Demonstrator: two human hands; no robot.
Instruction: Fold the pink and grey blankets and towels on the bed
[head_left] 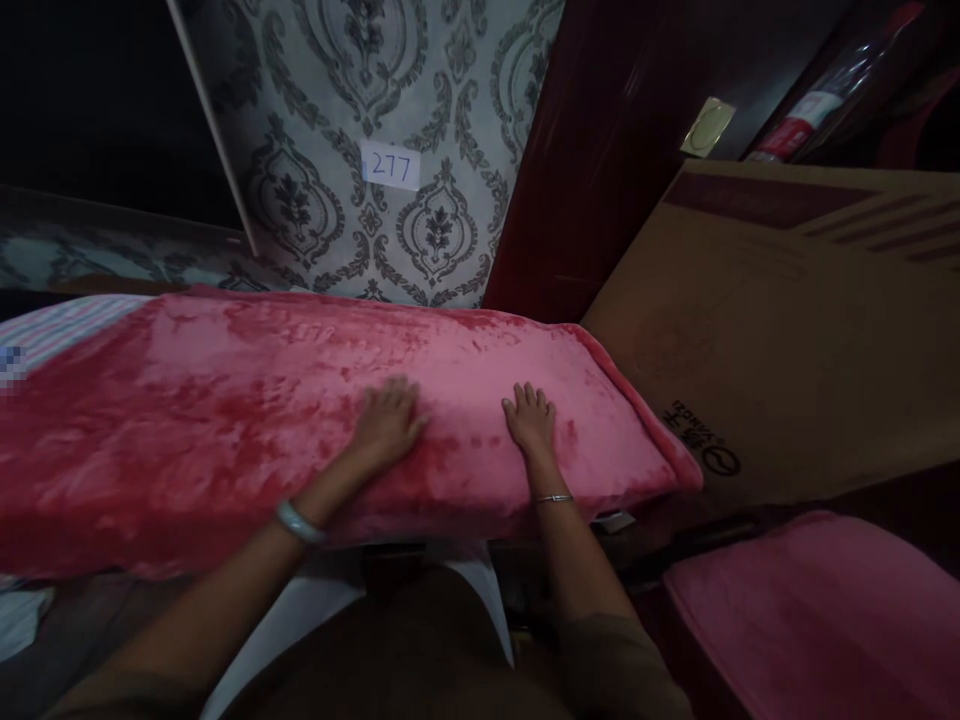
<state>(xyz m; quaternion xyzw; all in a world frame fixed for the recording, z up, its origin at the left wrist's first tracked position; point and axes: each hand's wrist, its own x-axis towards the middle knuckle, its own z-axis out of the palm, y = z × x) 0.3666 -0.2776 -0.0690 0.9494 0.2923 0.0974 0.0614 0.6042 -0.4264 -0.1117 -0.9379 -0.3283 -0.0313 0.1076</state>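
Observation:
A plush pink-red blanket (247,430) is spread over a long low surface in front of me, its far right edge showing a folded hem. My left hand (388,422) rests palm down near the blanket's middle, slightly blurred, fingers apart. Farther right, my right hand (531,418) lies flat on the same cloth with its fingers spread. A pale bracelet (300,522) circles the left wrist, and a thin bangle (555,498) is on the right one. Neither hand grips anything.
A large cardboard box (787,330) leans at the right, beside a dark red panel (592,130). A pink cushioned seat (832,620) stands at lower right. A dark screen (105,110) is at upper left. A paper marked 277 (391,165) sticks to the patterned wall. Striped cloth (67,325) shows at left.

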